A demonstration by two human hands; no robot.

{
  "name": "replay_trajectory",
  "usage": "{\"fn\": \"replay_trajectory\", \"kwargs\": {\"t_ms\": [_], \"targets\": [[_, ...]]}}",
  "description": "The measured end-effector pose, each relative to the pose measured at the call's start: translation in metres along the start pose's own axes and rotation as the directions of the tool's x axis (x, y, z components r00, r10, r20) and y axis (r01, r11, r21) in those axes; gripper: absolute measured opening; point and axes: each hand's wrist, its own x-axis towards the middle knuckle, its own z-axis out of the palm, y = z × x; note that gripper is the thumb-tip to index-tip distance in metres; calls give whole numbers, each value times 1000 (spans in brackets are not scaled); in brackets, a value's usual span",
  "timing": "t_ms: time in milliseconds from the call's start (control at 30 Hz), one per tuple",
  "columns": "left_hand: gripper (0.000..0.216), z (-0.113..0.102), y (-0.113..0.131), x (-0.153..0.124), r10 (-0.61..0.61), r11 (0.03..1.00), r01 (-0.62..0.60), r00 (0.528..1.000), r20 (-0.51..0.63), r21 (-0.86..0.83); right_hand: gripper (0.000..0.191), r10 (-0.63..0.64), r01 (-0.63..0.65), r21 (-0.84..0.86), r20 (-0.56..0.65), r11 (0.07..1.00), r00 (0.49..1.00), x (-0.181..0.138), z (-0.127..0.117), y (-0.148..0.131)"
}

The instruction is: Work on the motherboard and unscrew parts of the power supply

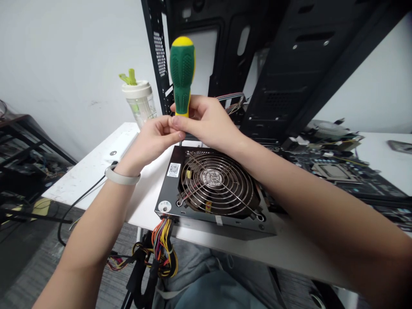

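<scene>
A green and yellow screwdriver (pixel 182 77) stands nearly upright over the far left corner of a power supply unit (pixel 167 193). My right hand (pixel 209 120) is closed round the lower end of its handle. Pinched just below, by the shaft, are the fingers of my left hand (pixel 157 137), touching the right thumb. The shaft runs down to the casing; its tip is too small to make out. A round wire fan grille (pixel 212 178) faces up on the unit, with a QR label (pixel 174 170) to its left.
Bundled coloured cables (pixel 165 240) hang from the unit over the table's front edge. A black computer case (pixel 273 64) stands behind. A lidded bottle (pixel 140 101) and a white box (pixel 120 146) are left, a motherboard (pixel 334 171) right.
</scene>
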Motion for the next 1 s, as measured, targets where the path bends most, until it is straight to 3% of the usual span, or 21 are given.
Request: {"fn": "replay_trajectory", "kwargs": {"t_ms": [100,233,400,567,700,833,1000], "targets": [[25,1,0,0,-2,1000,2,1000,-12,-7,23,-12,11,38,16,999,1000,1,0,2],[17,-1,4,-1,-29,999,30,998,57,-25,25,-3,-2,94,49,996,999,2,-2,5],[28,-3,2,0,-64,998,65,997,48,-6,14,-47,44,77,43,996,998,2,-2,7],[29,0,-1,0,-58,998,58,998,-14,14,32,-27,26,35,27,999,999,0,-1,3],[17,2,5,-1,-63,998,62,998,30,10,17,5,-7,90,24,996,1000,1,-1,3],[16,2,7,-1,-71,997,70,996,54,16,22,41,-42,130,12,991,999,2,0,1],[22,1,2,0,-71,996,72,997,-16,50,13,17,-17,1,0,1000,1000,1,1,0]]}}
